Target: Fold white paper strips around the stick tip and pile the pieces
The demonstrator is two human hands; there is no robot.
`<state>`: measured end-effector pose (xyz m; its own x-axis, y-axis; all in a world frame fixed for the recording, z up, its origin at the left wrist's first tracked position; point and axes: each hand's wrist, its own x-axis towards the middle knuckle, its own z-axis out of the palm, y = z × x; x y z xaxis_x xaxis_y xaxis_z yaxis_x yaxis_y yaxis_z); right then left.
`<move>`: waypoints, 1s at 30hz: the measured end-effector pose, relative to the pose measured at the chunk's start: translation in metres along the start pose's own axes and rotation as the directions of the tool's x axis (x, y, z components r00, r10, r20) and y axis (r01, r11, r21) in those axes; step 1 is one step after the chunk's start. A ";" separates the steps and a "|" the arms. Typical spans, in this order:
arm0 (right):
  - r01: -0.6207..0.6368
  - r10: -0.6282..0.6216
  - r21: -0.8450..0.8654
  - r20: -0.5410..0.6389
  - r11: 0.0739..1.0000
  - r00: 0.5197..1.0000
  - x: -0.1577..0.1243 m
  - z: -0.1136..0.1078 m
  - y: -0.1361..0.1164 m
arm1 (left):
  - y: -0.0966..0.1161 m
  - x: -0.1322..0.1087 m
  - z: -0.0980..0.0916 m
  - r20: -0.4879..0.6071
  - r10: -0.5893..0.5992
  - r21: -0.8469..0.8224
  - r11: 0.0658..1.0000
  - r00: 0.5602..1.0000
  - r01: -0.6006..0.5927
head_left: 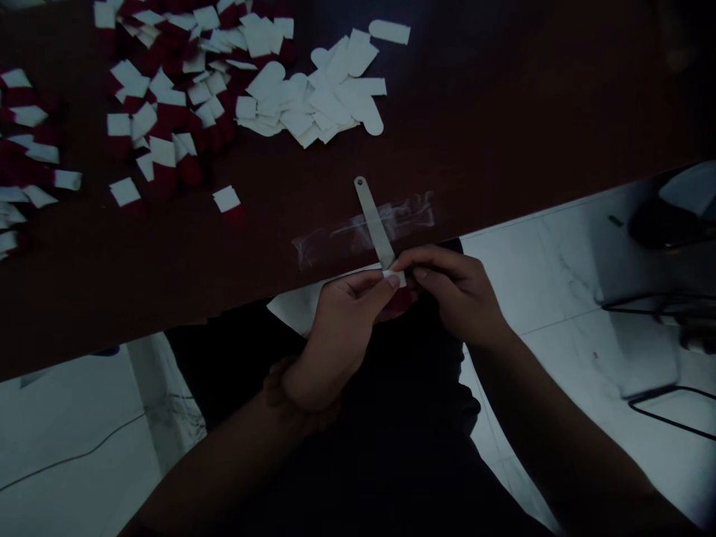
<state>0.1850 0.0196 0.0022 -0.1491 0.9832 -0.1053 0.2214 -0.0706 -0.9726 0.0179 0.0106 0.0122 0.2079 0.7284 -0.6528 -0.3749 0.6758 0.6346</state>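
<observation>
My left hand (344,328) and my right hand (450,294) meet at the dark wooden table's front edge (168,313). Both pinch a small white-and-red piece (396,287), partly hidden by my fingers. A narrow pale strip (372,220) with a hole at its far end lies on the table, its lower end reaching my fingers. Under it lies a clear plastic sleeve (363,227). A white sheet (296,306) sticks out beneath my left hand. A beaded bracelet (294,395) circles my left wrist.
Several loose white pieces (313,93) lie heaped on the table at the back. Several white-and-red pieces (162,127) are scattered to their left. Below the table's edge is a pale marble floor (559,298), with a dark object (671,224) at the right.
</observation>
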 end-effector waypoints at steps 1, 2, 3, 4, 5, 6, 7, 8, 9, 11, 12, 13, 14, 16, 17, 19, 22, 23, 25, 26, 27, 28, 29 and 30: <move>-0.003 0.003 0.010 -0.002 1.000 1.000 -0.001 0.001 0.000 | 0.000 0.000 0.000 0.004 0.004 0.006 1.000 1.000 -0.004; -0.009 0.010 0.027 -0.008 1.000 1.000 -0.002 0.002 0.000 | 0.000 0.000 -0.001 0.011 0.009 0.011 1.000 1.000 -0.009; -0.023 0.025 0.053 -0.023 0.998 0.999 -0.003 0.003 0.000 | 0.000 -0.001 -0.002 0.022 0.014 0.016 1.000 1.000 -0.014; -0.044 0.048 0.088 -0.047 0.995 0.998 -0.006 0.005 0.001 | 0.001 -0.002 -0.003 0.037 0.015 0.020 1.000 0.999 -0.016; -0.070 0.080 0.128 -0.077 0.989 0.994 -0.008 0.007 0.002 | 0.001 -0.003 -0.004 0.057 0.012 0.026 1.000 0.998 -0.013; -0.099 0.119 0.170 -0.108 0.980 0.987 -0.011 0.009 0.003 | 0.001 -0.004 -0.005 0.076 0.004 0.034 0.999 0.997 -0.006; -0.126 0.156 0.207 -0.137 0.970 0.978 -0.014 0.011 0.004 | 0.000 -0.005 -0.007 0.089 -0.004 0.042 0.999 0.996 0.000; -0.149 0.189 0.232 -0.159 0.961 0.969 -0.017 0.012 0.005 | 0.000 -0.006 -0.008 0.095 -0.009 0.049 0.999 0.995 0.004; -0.166 0.211 0.242 -0.173 0.956 0.962 -0.019 0.014 0.005 | -0.001 -0.007 -0.009 0.093 -0.010 0.055 0.998 0.996 0.005; -0.173 0.215 0.224 -0.176 0.959 0.961 -0.023 0.016 0.004 | -0.004 -0.007 -0.011 0.070 -0.001 0.062 0.998 0.998 -0.003; -0.165 0.203 0.208 -0.174 0.964 0.964 -0.025 0.017 0.003 | -0.005 -0.007 -0.012 0.056 0.008 0.064 0.998 0.998 -0.012; -0.153 0.187 0.193 -0.171 0.969 0.967 -0.026 0.018 0.001 | -0.007 -0.007 -0.013 0.042 0.018 0.066 0.998 0.999 -0.021; -0.139 0.171 0.181 -0.170 0.973 0.971 -0.027 0.018 0.000 | -0.007 -0.006 -0.013 0.031 0.026 0.070 0.997 0.999 -0.028; -0.116 0.146 0.170 -0.179 0.979 0.973 -0.030 0.020 -0.003 | -0.008 -0.006 -0.013 0.015 0.039 0.076 0.996 0.999 -0.040; -0.112 0.141 0.161 -0.187 0.981 0.972 -0.032 0.021 -0.004 | -0.008 -0.006 -0.012 0.011 0.043 0.076 0.996 0.999 -0.043; -0.109 0.135 0.131 -0.208 0.985 0.969 -0.035 0.023 -0.004 | -0.008 -0.006 -0.012 0.011 0.044 0.072 0.996 0.999 -0.044; -0.113 0.133 0.099 -0.218 0.989 0.967 -0.040 0.027 -0.004 | -0.007 -0.006 -0.012 0.003 0.047 0.057 0.997 0.999 -0.047; -0.113 0.133 0.101 -0.215 0.988 0.967 -0.041 0.028 -0.004 | -0.007 -0.005 -0.012 -0.003 0.051 0.055 0.997 0.999 -0.051; -0.116 0.136 0.102 -0.211 0.988 0.968 -0.043 0.029 -0.004 | -0.007 -0.004 -0.012 -0.013 0.060 0.061 0.996 0.998 -0.059; -0.118 0.135 0.092 -0.216 0.989 0.967 -0.045 0.030 -0.004 | -0.007 -0.004 -0.012 -0.017 0.062 0.071 0.996 0.998 -0.061; -0.123 0.136 0.074 -0.223 0.990 0.965 -0.046 0.030 -0.005 | -0.007 -0.004 -0.012 -0.021 0.063 0.083 0.995 0.998 -0.061; -0.127 0.136 0.053 -0.234 0.991 0.963 -0.047 0.031 -0.005 | -0.006 -0.005 -0.012 -0.025 0.063 0.095 0.994 0.998 -0.060; -0.129 0.134 0.036 -0.244 0.991 0.961 -0.048 0.031 -0.005 | -0.005 -0.005 -0.011 -0.025 0.064 0.105 0.993 0.998 -0.061; -0.131 0.133 0.024 -0.252 0.991 0.959 -0.048 0.031 -0.005 | -0.004 -0.005 -0.011 -0.023 0.066 0.111 0.992 0.998 -0.063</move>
<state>0.1607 -0.0329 0.0060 0.1290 0.9755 -0.1782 0.2155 -0.2029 -0.9552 0.0083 0.0027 0.0084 0.1623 0.7687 -0.6186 -0.2848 0.6367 0.7165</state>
